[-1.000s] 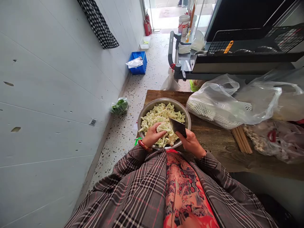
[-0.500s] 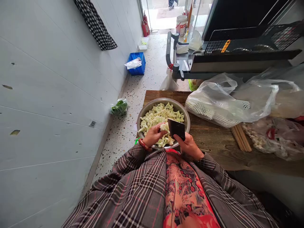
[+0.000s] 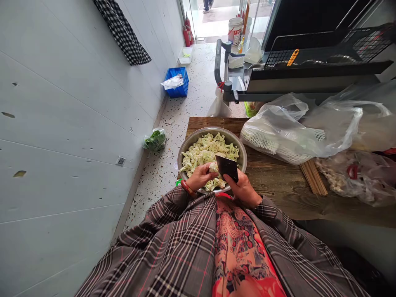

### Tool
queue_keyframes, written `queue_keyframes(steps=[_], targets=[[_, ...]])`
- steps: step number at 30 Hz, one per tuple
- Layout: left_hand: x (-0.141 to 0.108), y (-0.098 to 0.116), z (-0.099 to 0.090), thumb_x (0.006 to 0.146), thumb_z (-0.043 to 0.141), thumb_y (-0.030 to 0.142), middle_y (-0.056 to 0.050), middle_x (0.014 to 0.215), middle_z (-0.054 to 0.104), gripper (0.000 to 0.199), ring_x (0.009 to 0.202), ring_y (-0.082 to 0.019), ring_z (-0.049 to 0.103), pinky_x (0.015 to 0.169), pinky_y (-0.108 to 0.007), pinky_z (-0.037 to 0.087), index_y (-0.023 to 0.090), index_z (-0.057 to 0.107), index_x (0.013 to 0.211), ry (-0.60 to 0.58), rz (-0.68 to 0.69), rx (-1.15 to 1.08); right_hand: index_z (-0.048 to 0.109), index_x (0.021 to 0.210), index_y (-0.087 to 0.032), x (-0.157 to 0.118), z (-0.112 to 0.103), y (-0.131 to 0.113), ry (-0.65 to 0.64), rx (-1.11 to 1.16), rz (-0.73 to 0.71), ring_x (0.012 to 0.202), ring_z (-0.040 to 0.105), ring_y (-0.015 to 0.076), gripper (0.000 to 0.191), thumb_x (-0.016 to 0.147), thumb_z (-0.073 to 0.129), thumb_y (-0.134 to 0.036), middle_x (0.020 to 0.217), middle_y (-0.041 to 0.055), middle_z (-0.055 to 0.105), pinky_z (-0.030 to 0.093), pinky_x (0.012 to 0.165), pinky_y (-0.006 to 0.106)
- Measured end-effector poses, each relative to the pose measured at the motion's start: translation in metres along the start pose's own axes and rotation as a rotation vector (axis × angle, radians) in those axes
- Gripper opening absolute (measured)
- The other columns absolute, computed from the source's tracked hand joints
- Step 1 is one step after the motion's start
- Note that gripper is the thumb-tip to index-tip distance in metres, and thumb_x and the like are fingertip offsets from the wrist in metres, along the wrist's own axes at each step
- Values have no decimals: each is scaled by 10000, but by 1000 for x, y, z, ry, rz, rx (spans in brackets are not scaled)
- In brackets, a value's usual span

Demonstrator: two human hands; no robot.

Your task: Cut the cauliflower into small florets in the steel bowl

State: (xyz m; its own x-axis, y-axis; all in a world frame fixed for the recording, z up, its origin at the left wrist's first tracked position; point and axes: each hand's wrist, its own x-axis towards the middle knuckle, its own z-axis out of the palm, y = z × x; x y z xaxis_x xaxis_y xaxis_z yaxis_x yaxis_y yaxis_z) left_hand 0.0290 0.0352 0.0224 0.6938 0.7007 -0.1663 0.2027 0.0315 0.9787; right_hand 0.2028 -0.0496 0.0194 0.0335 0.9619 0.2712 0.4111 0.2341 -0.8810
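A round metal basin (image 3: 243,153) full of cut cauliflower florets (image 3: 201,150) stands at the near left end of the wooden table. Over its near side, my left hand (image 3: 200,177) is closed around a piece of cauliflower (image 3: 213,167). My right hand (image 3: 244,189) grips a dark, broad-bladed cleaver (image 3: 227,167), its handle hidden in the fingers. The blade is tilted and its left edge lies against or very near the held piece; I cannot tell whether it cuts in.
Plastic bags (image 3: 284,128) with white foam netting lie on the wooden table (image 3: 272,181), beside a bundle of wooden sticks (image 3: 313,177). A dark cart (image 3: 297,84) stands behind. On the floor at left are bagged greens (image 3: 155,140) and a blue crate (image 3: 177,88).
The cleaver and my right hand have shifted slightly left and down, with the blade closer to my left hand. The held cauliflower piece shows a little less. The whole view has moved slightly.
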Motion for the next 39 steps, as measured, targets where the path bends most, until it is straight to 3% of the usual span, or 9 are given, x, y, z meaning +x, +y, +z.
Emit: queue_keyframes(steps=[5,11,17,26,29,34,39], targets=[[1,0,4,814,606,411,8,685,531,289,617,-93,438,599,-213,401,125,595,853,39,29,72,606,1009,-196,0,5,3,18,-58,-34,818,583,196,225,949,434,-329,868,62,603,495,750,322],[0,-12,8,774,651,438,-32,803,612,354,722,-131,523,698,-250,452,120,615,926,58,30,43,577,1086,-204,-2,13,8,21,-95,-51,806,571,193,216,947,450,-310,884,56,581,505,744,330],[0,-33,19,687,739,391,-37,844,634,342,767,-147,566,739,-260,467,137,618,881,238,-58,56,557,1202,-204,-4,23,7,-41,-183,-59,927,586,207,286,958,420,-263,997,94,583,507,848,352],[9,-29,33,613,757,225,15,730,603,274,647,-92,531,648,-214,433,132,596,813,402,-175,-185,640,1075,-191,-8,37,15,21,-335,9,823,597,188,287,976,392,-299,904,82,594,505,771,302],[9,-28,36,580,734,144,-1,792,634,319,689,-98,572,675,-218,445,129,595,868,426,-203,-260,638,1078,-195,-5,35,20,72,-351,22,820,594,184,295,974,390,-315,915,82,603,497,768,297],[-3,-30,30,564,669,75,-101,1080,660,478,848,-149,661,814,-316,497,144,543,1020,307,-290,-590,635,881,-168,1,23,46,282,-249,238,726,582,193,310,919,463,-422,805,75,635,495,709,326],[-9,-26,6,665,667,165,-120,1073,653,472,852,-160,668,830,-359,526,140,505,1107,274,-305,-668,635,782,-144,5,18,68,368,-5,472,664,585,190,438,830,532,-567,743,80,669,518,659,338]])
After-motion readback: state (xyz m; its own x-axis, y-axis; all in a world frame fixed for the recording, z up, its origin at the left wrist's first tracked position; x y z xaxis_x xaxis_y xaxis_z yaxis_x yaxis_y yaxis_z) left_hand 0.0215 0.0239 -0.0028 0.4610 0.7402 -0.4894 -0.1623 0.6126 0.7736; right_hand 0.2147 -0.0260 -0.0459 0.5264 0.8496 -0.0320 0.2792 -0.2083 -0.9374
